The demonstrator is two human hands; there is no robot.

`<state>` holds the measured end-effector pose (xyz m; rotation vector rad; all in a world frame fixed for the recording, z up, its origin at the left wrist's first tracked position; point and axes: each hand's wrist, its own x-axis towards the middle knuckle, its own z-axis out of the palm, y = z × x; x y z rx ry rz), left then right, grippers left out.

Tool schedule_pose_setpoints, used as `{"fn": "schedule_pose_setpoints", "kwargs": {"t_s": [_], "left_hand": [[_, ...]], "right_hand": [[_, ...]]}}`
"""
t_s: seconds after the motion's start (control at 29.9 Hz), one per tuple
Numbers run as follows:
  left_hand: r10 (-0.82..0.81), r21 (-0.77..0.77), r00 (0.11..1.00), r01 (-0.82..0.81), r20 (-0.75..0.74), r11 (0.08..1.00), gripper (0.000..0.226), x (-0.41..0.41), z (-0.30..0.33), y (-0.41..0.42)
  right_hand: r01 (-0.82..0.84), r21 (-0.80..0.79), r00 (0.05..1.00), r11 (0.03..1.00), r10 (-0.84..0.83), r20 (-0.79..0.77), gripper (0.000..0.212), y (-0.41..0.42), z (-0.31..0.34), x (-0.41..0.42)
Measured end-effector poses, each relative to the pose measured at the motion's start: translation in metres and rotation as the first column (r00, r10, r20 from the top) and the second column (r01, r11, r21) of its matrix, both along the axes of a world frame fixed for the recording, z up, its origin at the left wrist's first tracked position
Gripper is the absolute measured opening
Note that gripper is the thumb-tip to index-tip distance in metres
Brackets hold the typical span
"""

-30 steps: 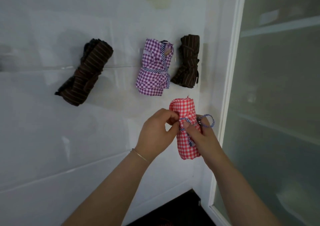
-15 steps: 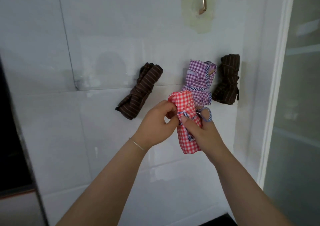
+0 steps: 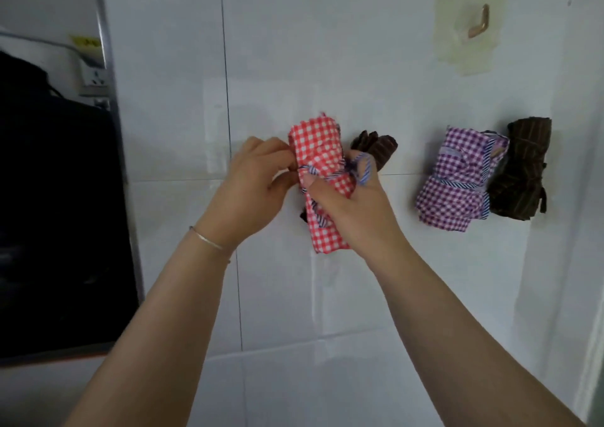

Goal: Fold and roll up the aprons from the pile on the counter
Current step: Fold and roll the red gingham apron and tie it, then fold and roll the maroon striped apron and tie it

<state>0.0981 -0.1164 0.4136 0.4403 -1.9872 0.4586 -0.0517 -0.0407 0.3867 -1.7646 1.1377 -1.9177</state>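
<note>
A white surface (image 3: 327, 296) fills most of the view, crossed by thin dark seams and faint fold-like lines. At the left edge a large dark mass (image 3: 55, 214) stands against a grey vertical strip, with a wall socket (image 3: 94, 77) above it. Two bare forearms reach up from the bottom of the frame toward the middle.

The red gingham apron (image 3: 322, 152), rolled into a bundle and standing roughly upright in the view, sits between the two hands in the centre. The right hand (image 3: 354, 211) grips the lower half of this bundle, thumb across its front and fingers curled behind it. The left hand (image 3: 255, 181) has its fingertips pinched on the blue-and-white striped tie (image 3: 364, 171) at the bundle's left side; the tie circles the waist of the roll and forms a small loop over the right hand's finger. A thin bracelet (image 3: 209, 243) rings the left wrist.

To the right, well apart from the hands, a rolled purple gingham apron (image 3: 454, 178) lies bound with a similar striped tie, and a dark brown striped apron roll (image 3: 523, 168) lies touching its right side. A second brown striped roll (image 3: 379, 149) shows partly behind the red bundle and the right hand; most of it is hidden.

Near the top right, a yellowish adhesive patch (image 3: 467, 54) carries a small hook (image 3: 480, 23).
</note>
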Motion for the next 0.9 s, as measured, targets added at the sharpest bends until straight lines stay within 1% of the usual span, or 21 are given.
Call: {"fn": "schedule_pose_setpoints", "kwargs": {"t_s": [0.07, 0.17, 0.23, 0.27, 0.33, 0.54, 0.7, 0.77, 0.9], "left_hand": [[0.12, 0.0, 0.991, -0.12, -0.057, 0.993, 0.021, 0.02, 0.001, -0.012], [0.332, 0.0, 0.935, -0.335, -0.126, 0.942, 0.018, 0.041, -0.004, -0.026], [0.419, -0.009, 0.895, -0.425, -0.155, 0.905, 0.022, 0.051, -0.006, -0.034], [0.432, -0.002, 0.885, -0.439, -0.176, 0.898, 0.024, 0.056, -0.006, -0.037], [0.413, 0.017, 0.883, -0.42, -0.224, 0.907, 0.027, 0.063, -0.007, -0.043], [0.318, -0.017, 0.889, -0.342, -0.33, 0.94, 0.012, 0.071, -0.013, -0.051], [0.259, -0.018, 0.849, -0.301, -0.46, 0.954, 0.016, 0.067, -0.027, -0.057], [0.267, -0.001, 0.82, -0.31, -0.506, 0.951, 0.016, 0.062, -0.039, -0.057], [0.272, 0.058, 0.756, -0.297, -0.596, 0.953, 0.022, 0.047, -0.065, -0.053]], "right_hand": [[0.004, 0.0, 0.999, 1.0, -0.004, -0.051, 0.048, -0.016, 0.008, 0.023], [0.031, -0.025, 0.99, 0.999, -0.035, -0.134, 0.053, -0.038, 0.014, 0.051], [0.039, -0.044, 0.988, 0.998, -0.046, -0.146, 0.054, -0.05, 0.014, 0.064], [0.048, -0.056, 0.987, 0.997, -0.056, -0.147, 0.056, -0.056, 0.012, 0.069], [0.09, -0.104, 0.981, 0.99, -0.106, -0.164, 0.06, -0.065, 0.009, 0.078], [0.2, -0.201, 0.952, 0.959, -0.239, -0.192, 0.068, -0.075, 0.003, 0.09], [0.283, -0.221, 0.897, 0.933, -0.339, -0.284, 0.077, -0.071, -0.002, 0.092], [0.296, -0.203, 0.884, 0.933, -0.348, -0.312, 0.081, -0.068, -0.008, 0.093], [0.215, -0.133, 0.92, 0.968, -0.246, -0.305, 0.089, -0.062, -0.021, 0.09]]}}
